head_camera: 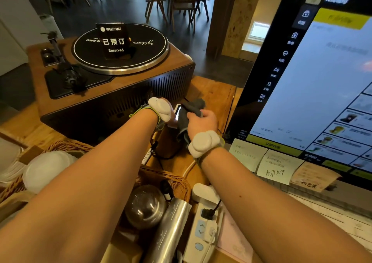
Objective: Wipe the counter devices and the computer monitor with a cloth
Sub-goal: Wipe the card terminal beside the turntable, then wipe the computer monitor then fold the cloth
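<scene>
My right hand (pixel 203 120) grips a dark grey cloth (pixel 191 110) and holds it against a small device with a lit screen (pixel 177 112) on the wooden counter. My left hand (pixel 171 122) is mostly hidden behind its white wrist sensor; it seems to hold the small device from the left side. The computer monitor (pixel 322 77) stands lit at the right, with sticky notes along its lower edge. A wooden record player (pixel 112 71) with a black platter sits behind the hands.
A black "Reserved" sign (pixel 113 40) stands on the platter. A wicker basket (pixel 161 180) near me holds a metal cylinder and a round glass object. A white power strip (pixel 203 228) with plugged cables lies beside it. White lids (pixel 46 168) are stacked at left.
</scene>
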